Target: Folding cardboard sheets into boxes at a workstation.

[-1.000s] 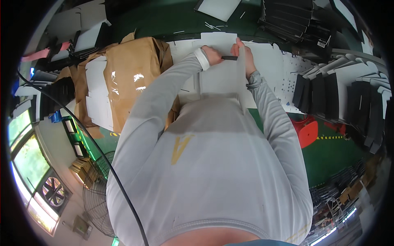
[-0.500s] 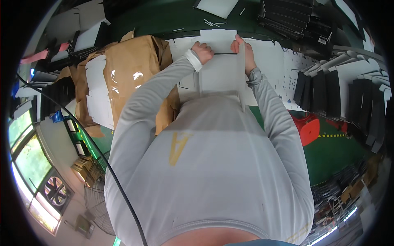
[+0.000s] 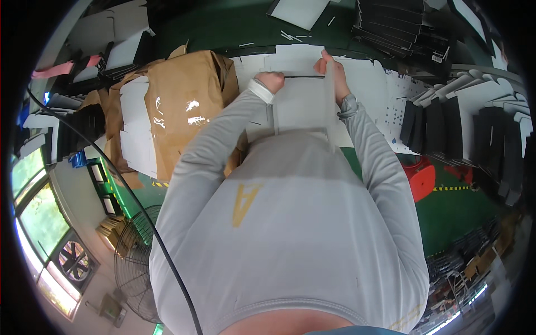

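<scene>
In front of my torso is a white cardboard box piece (image 3: pixel 301 106) with a thin dark strip (image 3: pixel 305 76) along its far edge. Its right wall (image 3: pixel 330 106) stands upright, while its near end is hidden by my shirt. My left hand (image 3: pixel 271 82) is a closed fist at the far left corner, by the strip's left end; the fingertips and what they pinch are hidden. With the thumb up, my right hand (image 3: pixel 338 84) grips the far part of the right wall, and some of its fingers are behind the panel.
A brown paper-wrapped bundle (image 3: pixel 184 111) stands close on the left. Black and white box pieces (image 3: pixel 452 123) are stacked at right, with more dark stacked trays (image 3: pixel 391 28) at far right. White scraps (image 3: pixel 290 37) lie on the green surface beyond. A red stool (image 3: pixel 420 178) is at right.
My left fist has shifted left and slightly nearer along the far edge, showing more of the dark strip. My right hand stays on the right wall. The whole view has tilted a little.
</scene>
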Available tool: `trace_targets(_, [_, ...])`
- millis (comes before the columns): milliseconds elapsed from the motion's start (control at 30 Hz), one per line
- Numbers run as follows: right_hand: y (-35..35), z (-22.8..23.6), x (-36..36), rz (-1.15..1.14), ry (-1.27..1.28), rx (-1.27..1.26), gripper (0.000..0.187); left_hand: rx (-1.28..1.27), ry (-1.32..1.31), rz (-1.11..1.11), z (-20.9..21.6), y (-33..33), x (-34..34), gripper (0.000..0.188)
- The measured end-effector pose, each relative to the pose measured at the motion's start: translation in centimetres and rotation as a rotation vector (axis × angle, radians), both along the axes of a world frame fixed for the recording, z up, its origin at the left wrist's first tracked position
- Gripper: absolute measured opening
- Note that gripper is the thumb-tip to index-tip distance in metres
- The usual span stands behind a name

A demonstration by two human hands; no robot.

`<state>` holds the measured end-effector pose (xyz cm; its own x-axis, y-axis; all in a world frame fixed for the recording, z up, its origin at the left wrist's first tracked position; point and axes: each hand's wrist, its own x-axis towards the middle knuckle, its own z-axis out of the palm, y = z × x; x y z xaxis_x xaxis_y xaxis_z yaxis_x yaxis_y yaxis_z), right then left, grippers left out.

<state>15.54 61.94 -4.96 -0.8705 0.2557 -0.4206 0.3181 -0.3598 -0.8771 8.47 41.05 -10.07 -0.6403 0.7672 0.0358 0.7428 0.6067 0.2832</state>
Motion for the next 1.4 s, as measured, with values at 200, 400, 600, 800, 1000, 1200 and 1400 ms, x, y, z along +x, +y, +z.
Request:
trace_targets(200, [5.4, 2.5, 3.5, -0.148, 0.044, 0.308, 0.04, -0.274, 0.14, -0.298, 4.9, -2.2, -1.4, 0.014])
trace_targets(400, [6.3, 1.4, 11.0, -0.363, -0.028, 0.417, 0.026, -0.198, -0.159, 0.389, 9.2, -3.7, 0.7, 0.02])
trace_targets(600, [-1.1, -0.3, 12.8, -0.103, -0.2, 0.376, 0.032, -0.358, -0.541, 0.496, 4.8, -2.6, 6.1, 0.034])
trace_targets(800, [-2.0, -1.6, 12.8, 0.219, -0.228, 0.919, 0.026, -0.413, -0.539, 0.498, 6.6, -1.3, 5.4, 0.043])
trace_targets(1000, [-1.8, -1.6, 13.0, 0.271, -0.23, 0.96, 0.026, -0.371, -0.48, 0.516, 3.6, -0.5, 4.1, 0.035])
trace_targets(1200, [-1.7, -1.9, 13.3, 0.257, -0.228, 1.008, 0.027, -0.329, -0.482, 0.512, 3.5, -1.0, 4.0, 0.033])
trace_targets(1400, [-1.7, -1.5, 13.0, 0.241, -0.171, 0.981, 0.031, -0.198, -0.385, 0.697, 2.6, -0.3, 3.7, 0.035])
